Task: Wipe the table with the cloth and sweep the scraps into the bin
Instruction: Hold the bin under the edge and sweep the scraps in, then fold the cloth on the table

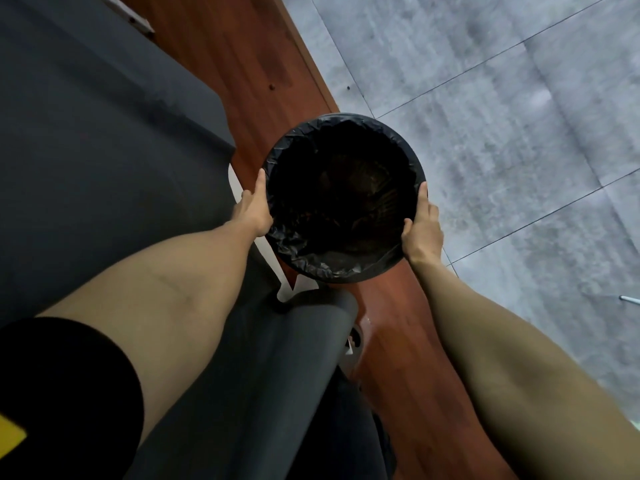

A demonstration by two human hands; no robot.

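Note:
A round black bin (pixel 313 263) lined with a black plastic bag sits in the middle of the view, seen from above. Brownish scraps lie dimly at its bottom. My left hand (pixel 254 209) grips the bin's left rim, thumb along the edge. My right hand (pixel 423 227) grips the right rim, with the thumb hooked over the edge. The bin is over a reddish-brown wooden strip (pixel 242 53) that runs diagonally. No cloth is in view.
A dark grey sofa (pixel 104 133) fills the left side, and a grey padded armrest (pixel 277 358) lies below the bin. Grey tiled floor (pixel 502 116) covers the right. A small white object (pixel 628 299) lies at the right edge.

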